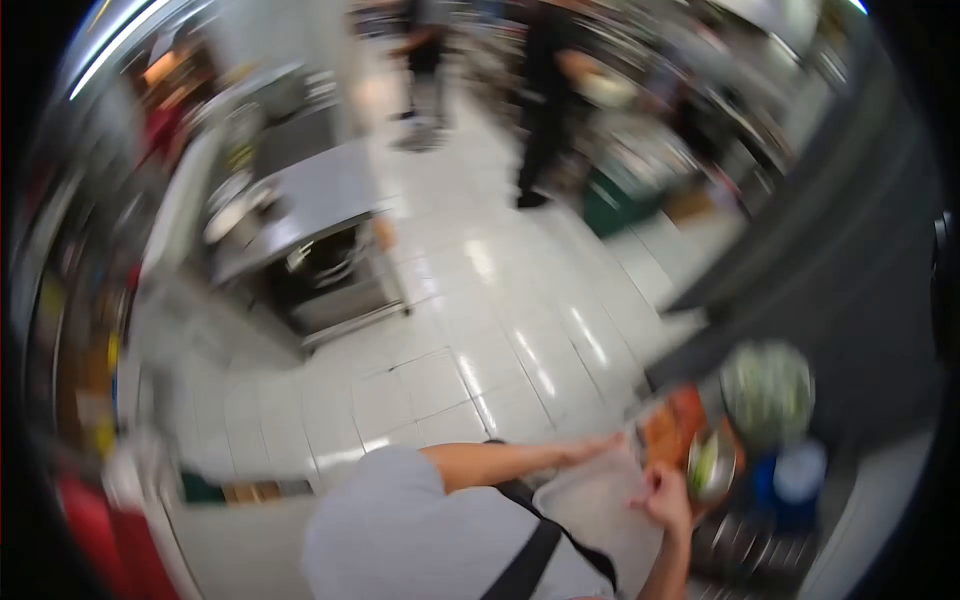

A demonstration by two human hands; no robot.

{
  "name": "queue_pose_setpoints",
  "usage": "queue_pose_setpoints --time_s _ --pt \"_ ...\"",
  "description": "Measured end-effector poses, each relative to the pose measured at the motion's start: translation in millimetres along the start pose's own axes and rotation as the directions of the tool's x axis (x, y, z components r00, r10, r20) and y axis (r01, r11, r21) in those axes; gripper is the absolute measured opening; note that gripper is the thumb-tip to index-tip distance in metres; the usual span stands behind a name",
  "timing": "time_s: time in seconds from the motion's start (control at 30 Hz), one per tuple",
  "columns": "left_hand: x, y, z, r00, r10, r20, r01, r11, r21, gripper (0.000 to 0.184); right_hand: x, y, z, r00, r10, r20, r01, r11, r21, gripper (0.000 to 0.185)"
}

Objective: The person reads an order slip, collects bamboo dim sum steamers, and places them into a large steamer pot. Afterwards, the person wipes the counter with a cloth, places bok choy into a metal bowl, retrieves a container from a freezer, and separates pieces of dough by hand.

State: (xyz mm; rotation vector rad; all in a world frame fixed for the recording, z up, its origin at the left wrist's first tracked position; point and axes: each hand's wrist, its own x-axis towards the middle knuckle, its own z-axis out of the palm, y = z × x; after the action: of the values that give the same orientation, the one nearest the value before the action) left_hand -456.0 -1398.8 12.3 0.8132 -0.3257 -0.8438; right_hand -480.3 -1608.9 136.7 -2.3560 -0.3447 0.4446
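Observation:
The whole view is smeared by motion. At the lower right, a pale, whitish board or tray [598, 505] lies in front of my body. My left hand [592, 449] reaches along its far edge with the fingers stretched out; whether they touch it is unclear. Over the right side of the board is my right hand [668, 494], its fingers curled together; anything held in them is too blurred to name. Just beyond the hands are orange pieces [672, 422] in a container and a metal bowl [711, 466] with something green in it.
A clear container of pale green pieces [768, 388] stands at the right, near a blue container [790, 482]. Across the tiled floor [470, 330] is a steel table [320, 195] with pots. Two people stand farther back, one in dark clothes [545, 95] near a green crate [615, 205].

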Motion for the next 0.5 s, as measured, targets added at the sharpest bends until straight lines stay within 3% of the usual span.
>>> queue_pose_setpoints --time_s 0.03,0.07,0.1,0.13,0.17,0.2,0.23,0.27,0.33,0.4,0.43,0.47,0.5 --pt "-6 3 -1 0.981 -0.074 -0.180 0.069 0.997 -0.034 0.059 -4 -24 -9 0.994 -0.104 -0.020 0.101 0.990 -0.102 0.043" --pt "-2 -13 -26 0.999 0.014 -0.042 -0.018 0.994 -0.103 0.048 -8 -35 -15 0.950 -0.299 -0.092 0.282 0.946 -0.162 0.039" --pt "-4 7 -11 0.998 0.003 -0.067 0.008 0.986 0.169 0.043 -15 -45 -23 0.961 -0.269 -0.059 0.265 0.962 -0.069 0.033" --pt "4 28 0 0.998 0.043 -0.034 -0.025 0.909 0.417 0.038 -25 -51 -26 0.958 -0.257 -0.131 0.269 0.959 0.086 0.025" --pt "14 14 -19 0.995 -0.033 -0.092 0.068 0.908 0.414 0.036 -38 -52 -27 0.955 -0.204 -0.215 0.214 0.977 0.021 0.019" --pt "18 7 -17 0.965 -0.069 -0.254 0.122 0.972 0.200 0.034 -51 -54 -34 0.969 -0.096 -0.229 0.094 0.995 -0.019 0.023" --pt "25 9 -12 0.942 -0.193 -0.275 0.174 0.981 -0.090 0.029 -61 -52 -47 0.964 -0.086 -0.250 0.096 0.995 0.027 0.031" --pt "31 14 0 0.929 -0.213 -0.301 0.222 0.975 -0.005 0.026 -68 -36 -57 0.944 -0.054 -0.324 0.084 0.993 0.081 0.036" --pt "43 14 12 0.914 -0.219 -0.342 0.265 0.960 0.092 0.023 -101 2 -85 0.798 0.141 -0.586 -0.082 0.989 0.126 0.045" --pt "50 23 9 0.936 -0.214 -0.278 0.247 0.965 0.088 0.018 -132 22 -127 0.541 0.416 -0.731 -0.239 0.909 0.340 0.043" --pt "54 16 -8 0.960 -0.227 -0.164 0.244 0.965 0.092 0.028 -148 47 -145 0.389 0.469 -0.793 -0.328 0.875 0.356 0.040" --pt "61 13 -12 0.956 -0.231 -0.181 0.251 0.964 0.092 0.028 -162 80 -163 0.261 0.583 -0.770 -0.206 0.812 0.546 0.041" --pt "72 11 -14 0.948 -0.202 -0.248 0.267 0.927 0.265 0.024 -173 119 -179 0.137 0.599 -0.789 -0.262 0.790 0.554 0.040"
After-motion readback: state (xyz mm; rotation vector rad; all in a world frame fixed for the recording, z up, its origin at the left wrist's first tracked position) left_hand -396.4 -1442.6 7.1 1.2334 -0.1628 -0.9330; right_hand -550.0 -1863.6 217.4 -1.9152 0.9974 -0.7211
